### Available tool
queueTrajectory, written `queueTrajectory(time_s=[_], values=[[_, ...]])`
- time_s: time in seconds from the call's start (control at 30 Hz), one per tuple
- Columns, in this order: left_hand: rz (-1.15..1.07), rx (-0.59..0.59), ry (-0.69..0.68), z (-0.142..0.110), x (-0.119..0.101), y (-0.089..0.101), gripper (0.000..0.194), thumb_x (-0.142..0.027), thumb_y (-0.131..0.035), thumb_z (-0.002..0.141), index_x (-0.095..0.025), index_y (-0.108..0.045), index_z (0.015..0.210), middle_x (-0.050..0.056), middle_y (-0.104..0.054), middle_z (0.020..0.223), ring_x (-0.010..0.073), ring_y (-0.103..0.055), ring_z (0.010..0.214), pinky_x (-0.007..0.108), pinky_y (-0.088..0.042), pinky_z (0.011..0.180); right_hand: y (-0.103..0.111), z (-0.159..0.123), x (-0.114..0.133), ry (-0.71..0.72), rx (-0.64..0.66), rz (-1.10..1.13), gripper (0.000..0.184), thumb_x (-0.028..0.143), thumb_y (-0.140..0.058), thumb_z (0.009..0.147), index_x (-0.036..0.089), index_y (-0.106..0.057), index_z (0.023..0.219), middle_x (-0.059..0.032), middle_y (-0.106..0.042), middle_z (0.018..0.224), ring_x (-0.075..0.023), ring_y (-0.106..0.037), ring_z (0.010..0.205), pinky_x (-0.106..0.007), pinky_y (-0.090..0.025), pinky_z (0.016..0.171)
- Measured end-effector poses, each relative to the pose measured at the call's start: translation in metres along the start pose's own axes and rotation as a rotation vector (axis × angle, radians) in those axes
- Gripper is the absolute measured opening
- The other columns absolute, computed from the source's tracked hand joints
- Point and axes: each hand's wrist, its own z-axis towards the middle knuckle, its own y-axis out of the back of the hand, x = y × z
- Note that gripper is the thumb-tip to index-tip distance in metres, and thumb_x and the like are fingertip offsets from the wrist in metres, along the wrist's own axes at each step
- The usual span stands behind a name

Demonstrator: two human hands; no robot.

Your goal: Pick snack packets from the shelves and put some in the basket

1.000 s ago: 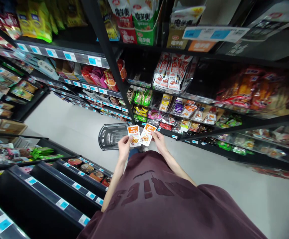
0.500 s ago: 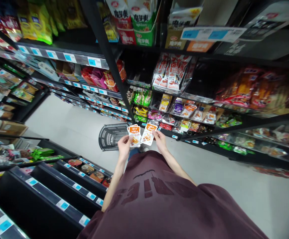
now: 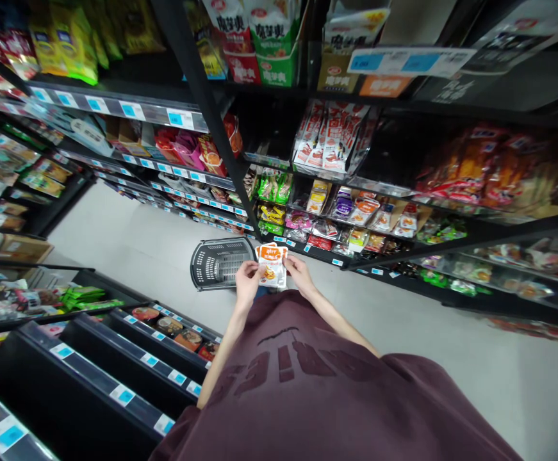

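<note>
Two small orange-and-white snack packets [image 3: 271,264] are stacked one over the other in front of my chest. My left hand [image 3: 247,283] pinches their left edge and my right hand [image 3: 299,274] grips their right edge. Both hands are closed on the packets. Just beyond them a dark grey shopping basket [image 3: 216,261] stands on the pale floor, a little to the left. My maroon sweatshirt [image 3: 307,384] fills the lower middle of the view.
Black shelving with snack packs [image 3: 355,211] rises ahead and to the right, with blue price tags along the edges. A lower black shelf unit [image 3: 129,358] stands at my left. The pale aisle floor [image 3: 129,237] runs away to the left.
The two packets were held side by side; my hands have come together and the packets now overlap in one stack, slightly to the right.
</note>
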Motion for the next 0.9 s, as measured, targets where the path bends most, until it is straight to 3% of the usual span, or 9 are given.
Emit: queueTrajectory(time_s=[0.13, 0.23, 0.3, 0.47, 0.67, 0.8, 0.9], values=[[0.009, 0.019, -0.003, -0.005, 0.002, -0.005, 0.038, -0.037, -0.08, 0.067, -0.017, -0.055, 0.088, 0.001, -0.064, 0.075, 0.014, -0.062, 0.068, 0.023, -0.05, 0.062, -0.004, -0.003, -0.001, -0.068, 0.028, 0.057, 0.043, 0.063, -0.065, 0.075, 0.021, -0.069, 0.085, -0.0021, -0.069, 0.083, -0.0185, -0.061, 0.073, -0.027, -0.049, 0.062], [0.008, 0.018, -0.008, -0.007, 0.001, -0.007, 0.04, -0.037, -0.079, 0.068, -0.018, -0.053, 0.092, 0.0, -0.064, 0.073, 0.0134, -0.061, 0.066, 0.022, -0.05, 0.061, -0.003, -0.005, 0.003, -0.111, 0.071, 0.137, 0.047, 0.065, -0.057, 0.082, 0.02, -0.069, 0.091, -0.0037, -0.071, 0.089, -0.0183, -0.063, 0.076, -0.028, -0.05, 0.064], [0.019, 0.014, -0.012, -0.008, 0.001, -0.008, 0.041, -0.037, -0.079, 0.069, -0.018, -0.053, 0.095, 0.0, -0.064, 0.071, 0.0135, -0.061, 0.064, 0.022, -0.049, 0.06, -0.004, -0.007, 0.008, -0.096, 0.117, 0.146, 0.046, 0.063, -0.055, 0.085, 0.02, -0.069, 0.095, -0.0047, -0.072, 0.093, -0.0186, -0.064, 0.078, -0.028, -0.051, 0.067], [0.046, 0.024, -0.018, -0.007, 0.002, -0.007, 0.039, -0.039, -0.078, 0.07, -0.016, -0.059, 0.094, 0.002, -0.065, 0.076, 0.0143, -0.062, 0.066, 0.024, -0.051, 0.062, -0.009, -0.011, 0.022, 0.016, 0.188, 0.108, 0.045, 0.051, -0.073, 0.075, 0.022, -0.066, 0.109, -0.0053, -0.072, 0.105, -0.0223, -0.067, 0.093, -0.033, -0.054, 0.082], [0.021, 0.033, -0.071, -0.011, 0.001, -0.011, 0.035, -0.036, -0.077, 0.072, -0.015, -0.061, 0.095, 0.007, -0.069, 0.092, 0.0171, -0.065, 0.083, 0.027, -0.052, 0.076, -0.01, -0.009, 0.019, 0.015, 0.212, 0.127, 0.044, 0.049, -0.072, 0.077, 0.023, -0.066, 0.111, -0.0055, -0.072, 0.107, -0.0231, -0.067, 0.095, -0.036, -0.054, 0.086], [-0.029, 0.014, -0.058, -0.012, 0.0, -0.012, 0.046, -0.033, -0.079, 0.069, -0.017, -0.057, 0.106, 0.01, -0.066, 0.109, 0.018, -0.066, 0.088, 0.029, -0.053, 0.077, -0.01, -0.009, 0.018, 0.021, 0.213, 0.134, 0.04, 0.046, -0.071, 0.078, 0.023, -0.066, 0.11, -0.0048, -0.072, 0.107, -0.0221, -0.067, 0.094, -0.035, -0.053, 0.086], [-0.038, 0.03, -0.1, -0.012, -0.001, -0.011, 0.046, -0.03, -0.078, 0.07, -0.017, -0.056, 0.108, 0.011, -0.066, 0.11, 0.0193, -0.066, 0.094, 0.032, -0.052, 0.086, -0.01, -0.009, 0.018, 0.013, 0.223, 0.131, 0.04, 0.045, -0.072, 0.077, 0.023, -0.066, 0.11, -0.005, -0.072, 0.106, -0.0219, -0.067, 0.092, -0.035, -0.053, 0.085]])
